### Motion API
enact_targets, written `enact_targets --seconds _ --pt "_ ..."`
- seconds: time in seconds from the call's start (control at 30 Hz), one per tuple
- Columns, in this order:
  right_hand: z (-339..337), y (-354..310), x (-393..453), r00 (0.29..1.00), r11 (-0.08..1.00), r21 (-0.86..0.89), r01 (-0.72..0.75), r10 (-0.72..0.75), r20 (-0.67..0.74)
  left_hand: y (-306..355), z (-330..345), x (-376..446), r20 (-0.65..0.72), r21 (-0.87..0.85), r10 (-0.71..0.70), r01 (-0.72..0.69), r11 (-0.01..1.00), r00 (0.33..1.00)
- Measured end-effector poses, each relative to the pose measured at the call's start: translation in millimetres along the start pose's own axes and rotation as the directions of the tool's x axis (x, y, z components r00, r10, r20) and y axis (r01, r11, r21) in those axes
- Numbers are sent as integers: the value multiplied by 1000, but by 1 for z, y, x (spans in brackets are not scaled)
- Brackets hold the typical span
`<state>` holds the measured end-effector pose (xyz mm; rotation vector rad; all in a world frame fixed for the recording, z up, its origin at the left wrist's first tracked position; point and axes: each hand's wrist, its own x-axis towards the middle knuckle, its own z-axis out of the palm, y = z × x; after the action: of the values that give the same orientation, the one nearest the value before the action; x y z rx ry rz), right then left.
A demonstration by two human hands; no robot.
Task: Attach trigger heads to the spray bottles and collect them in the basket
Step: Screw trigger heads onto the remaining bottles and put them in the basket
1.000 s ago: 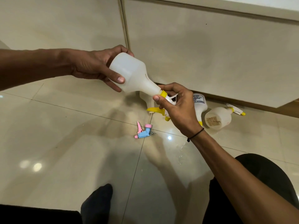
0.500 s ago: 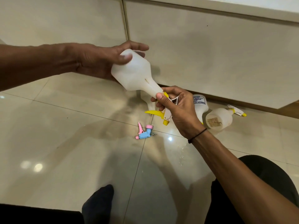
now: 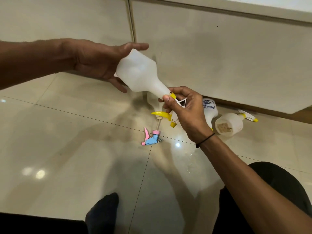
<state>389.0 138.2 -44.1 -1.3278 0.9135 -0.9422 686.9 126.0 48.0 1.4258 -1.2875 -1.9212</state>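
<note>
A white plastic spray bottle (image 3: pixel 138 73) is held tilted in the air, neck pointing down to the right. My left hand (image 3: pixel 99 63) cups its wide body from behind, fingers spread along it. My right hand (image 3: pixel 185 112) is closed on the white-and-yellow trigger head (image 3: pixel 170 114) seated at the bottle's neck, its yellow lever sticking out below. A loose pink-and-blue trigger head (image 3: pixel 152 137) with its dip tube lies on the floor below. No basket is in view.
Two more white bottles lie on the tiled floor by the cabinet base: a labelled one (image 3: pixel 209 110) partly behind my right wrist, and one with a yellow-tipped head (image 3: pixel 231 124). My dark-clothed legs and foot (image 3: pixel 103 213) fill the bottom. Cabinet panels (image 3: pixel 219 48) stand behind.
My left hand has shifted from a thumb-over grip to cupping the bottle from behind with looser fingers. The bottle has turned slightly; my right hand stays on the trigger head at the neck.
</note>
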Motion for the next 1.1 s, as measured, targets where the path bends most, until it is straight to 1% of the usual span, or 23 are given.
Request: enact_targets --seconds 0.03,0.07,0.1,0.13,0.2,0.23,0.27,0.33,0.37,0.4,0.43,0.47,0.5,0.57,0.63,0.7,0.77,0.87,0.93,1.0,1.1 --pt "0 0 1 1000 1000 -27 15 -16 -21 3 3 3 -35 13 -71 72 997 997" --pt "-1 1 1 999 998 -61 31 -34 -37 4 4 5 -79 69 -123 128 989 989" --pt "-1 2 2 998 994 -96 48 -52 -43 4 4 6 -107 144 -143 158 977 984" --pt "-1 2 1 997 992 -117 56 -60 -38 2 1 7 -100 204 -126 145 968 987" --pt "-2 4 1 999 996 -86 29 -31 -24 -4 -7 4 -4 283 -27 27 959 1000" --pt "-2 4 1 1000 999 -53 14 -15 -17 -5 -11 0 53 283 -3 -13 959 999" --pt "-2 4 1 1000 1000 -26 11 -11 -11 -5 -14 -3 95 238 3 -26 971 995" --pt "-1 4 2 1000 1000 -15 23 -23 -15 -3 -14 -4 91 101 -26 17 995 996" --pt "0 3 3 999 999 -28 32 -33 -26 -2 -12 -2 60 78 -73 69 995 996" --pt "1 2 3 998 998 -43 39 -41 -38 -1 -10 -1 17 101 -135 133 986 991" --pt "0 2 3 998 997 -59 42 -45 -47 0 -6 0 -23 161 -178 179 971 984" --pt "-2 1 3 998 996 -79 43 -47 -50 -1 -3 0 -58 229 -180 189 955 982" --pt "-4 1 3 998 993 -106 42 -47 -44 -3 -1 1 -78 286 -154 170 943 985" --pt "-9 1 4 999 985 -167 41 -43 -10 -4 5 1 -117 355 -51 90 931 992" --pt "-11 0 3 999 980 -195 39 -32 38 -3 6 2 -173 364 45 22 931 984" --pt "-10 0 1 996 980 -196 33 -16 86 -1 4 2 -149 358 75 -17 934 986" --pt "-8 0 -2 992 982 -189 27 -2 127 1 1 2 -96 402 101 -54 914 990" --pt "-9 -1 -4 989 995 -99 -9 23 143 0 4 1 -70 467 188 -134 874 980" --pt "-12 -1 -3 988 998 -18 -61 63 140 -6 9 2 -68 477 261 -199 856 963" --pt "-14 -1 -3 977 986 89 -139 122 174 -13 15 5 -49 521 333 -261 813 942" --pt "-15 0 -3 933 930 222 -293 228 278 -16 19 6 25 612 412 -340 714 911"
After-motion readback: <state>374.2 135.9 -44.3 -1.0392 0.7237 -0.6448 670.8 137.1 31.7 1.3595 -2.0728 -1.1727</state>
